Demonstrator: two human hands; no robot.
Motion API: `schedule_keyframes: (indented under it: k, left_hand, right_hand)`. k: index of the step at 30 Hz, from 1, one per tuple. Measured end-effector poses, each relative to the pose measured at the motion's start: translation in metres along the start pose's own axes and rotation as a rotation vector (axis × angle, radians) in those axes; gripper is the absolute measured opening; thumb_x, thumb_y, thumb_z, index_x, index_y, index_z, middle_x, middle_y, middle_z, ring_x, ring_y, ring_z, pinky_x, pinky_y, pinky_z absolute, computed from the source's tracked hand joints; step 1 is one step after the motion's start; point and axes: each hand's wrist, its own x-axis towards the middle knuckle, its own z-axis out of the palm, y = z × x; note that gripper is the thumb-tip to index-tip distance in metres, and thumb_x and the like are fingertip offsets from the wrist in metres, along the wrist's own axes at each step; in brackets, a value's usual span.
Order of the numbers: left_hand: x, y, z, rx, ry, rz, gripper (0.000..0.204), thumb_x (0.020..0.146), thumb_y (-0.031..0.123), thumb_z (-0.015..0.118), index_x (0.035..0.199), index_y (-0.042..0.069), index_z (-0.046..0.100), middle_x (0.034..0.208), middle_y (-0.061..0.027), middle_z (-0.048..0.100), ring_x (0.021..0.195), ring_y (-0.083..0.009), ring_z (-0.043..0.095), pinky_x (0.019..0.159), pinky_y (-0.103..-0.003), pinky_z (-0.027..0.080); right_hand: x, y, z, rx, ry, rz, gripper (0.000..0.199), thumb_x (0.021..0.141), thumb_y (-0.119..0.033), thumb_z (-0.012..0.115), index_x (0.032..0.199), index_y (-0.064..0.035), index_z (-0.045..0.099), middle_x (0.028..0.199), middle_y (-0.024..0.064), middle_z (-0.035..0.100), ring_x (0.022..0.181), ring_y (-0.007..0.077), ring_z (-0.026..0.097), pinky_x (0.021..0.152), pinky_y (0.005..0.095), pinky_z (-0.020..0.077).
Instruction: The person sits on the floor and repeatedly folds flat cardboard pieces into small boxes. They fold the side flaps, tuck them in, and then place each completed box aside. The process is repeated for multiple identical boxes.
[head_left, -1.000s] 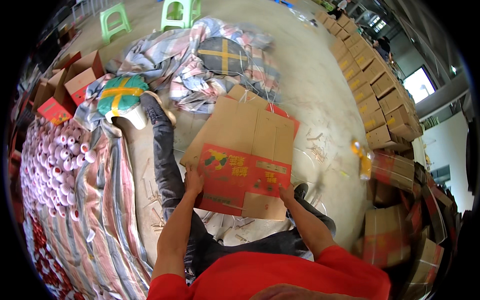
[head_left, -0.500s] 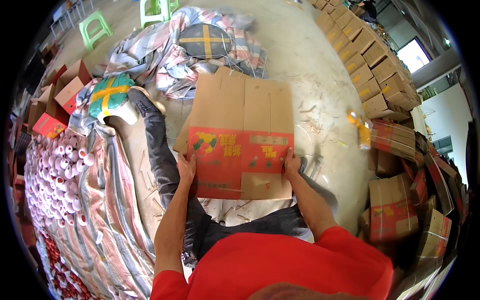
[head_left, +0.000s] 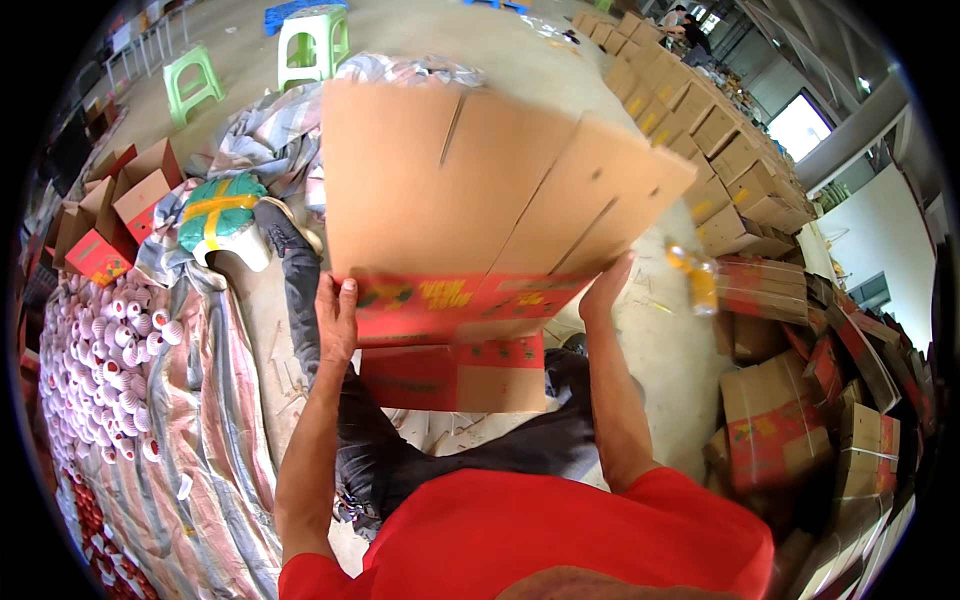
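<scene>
So both hands are on a big brown-and-red printed cardboard carton (head_left: 430, 190), held up over the space between the legs. It's a bit blurry, with a crease down its right part and slots cut in the far panel. The left hand (head_left: 338, 318) is up against its near left corner, thumb up; the right hand (head_left: 607, 290) is pressed along its near right edge. Can't tell on either side if fingers are actually pinching the board.

Under it there's a second flat red-and-brown cardboard carton (head_left: 450, 380), partly covered; can't tell if they touch. Over to the left, round fruit in pale pink foam nets (head_left: 110, 370) is heaped along the left edge of a striped pink-and-grey cloth sheet (head_left: 200, 400). A white stool with a green, yellow-taped cushion (head_left: 218, 210) stands by that sheet's far end.
</scene>
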Motion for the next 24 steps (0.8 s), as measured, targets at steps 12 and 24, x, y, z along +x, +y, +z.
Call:
schedule_keyframes:
  k: [12,24]
  left_hand:
    - [-0.059,0.077,-0.03,0.085,-0.093,0.155,0.059,0.109,0.046,0.045,0.134,-0.005,0.061,0.123,-0.0142,0.067,0.111,-0.0236,0.06,0.101,-0.039,0.044]
    - [-0.005,0.218,0.018,-0.393,-0.795,0.122,0.104,0.092,0.083,0.05,0.141,-0.008,0.06,0.149,-0.0294,0.055,0.142,-0.0402,0.05,0.118,-0.053,0.036]
  right_hand:
    - [0.02,-0.161,0.048,0.231,-0.018,-0.057,0.078,0.109,-0.067,0.035,0.158,-0.0072,0.04,0.157,0.0128,0.047,0.145,0.026,0.042,0.126,0.0413,0.0254]
    - [0.032,-0.162,0.054,0.272,0.058,0.173,0.088,0.096,-0.078,0.052,0.15,-0.0078,0.048,0.139,0.0107,0.051,0.126,0.0257,0.048,0.109,0.0435,0.0401]
